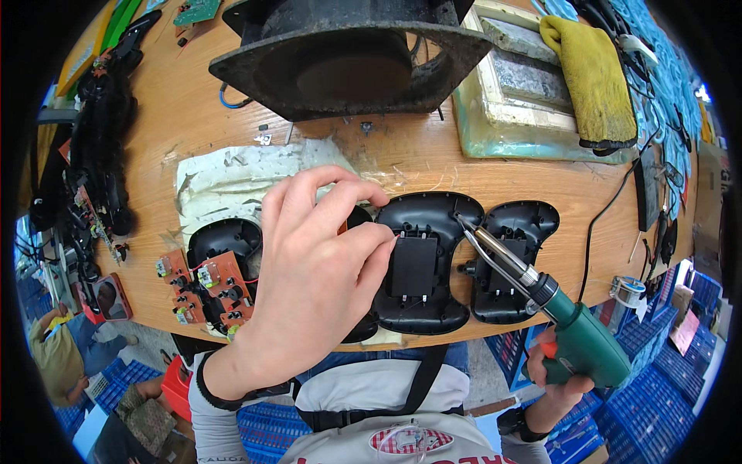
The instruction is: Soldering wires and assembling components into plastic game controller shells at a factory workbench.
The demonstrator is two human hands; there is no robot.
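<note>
My right hand [558, 371] grips a green soldering gun [591, 344] with a red-orange trigger. Its metal tip points up and left, at the right edge of a black game controller shell [444, 298]. My left hand [313, 263] reaches over from the left. Its thumb and a fingertip are pinched together beside the shell's battery box, near a metal terminal; what they hold, if anything, is too small to make out. A similar shell [533, 220] lies to the right, and another is mostly hidden under my left hand. Orange circuit boards [226, 288] rest by a black shell [224, 238] at the left.
A large black fan housing [348, 73] stands at the back. Right of it, a yellow cloth [591, 81] hangs over a pale framed box [506, 127]. A black cable and a solder spool [627, 290] lie right. Dark parts [104, 162] pile up left. People sit at lower left.
</note>
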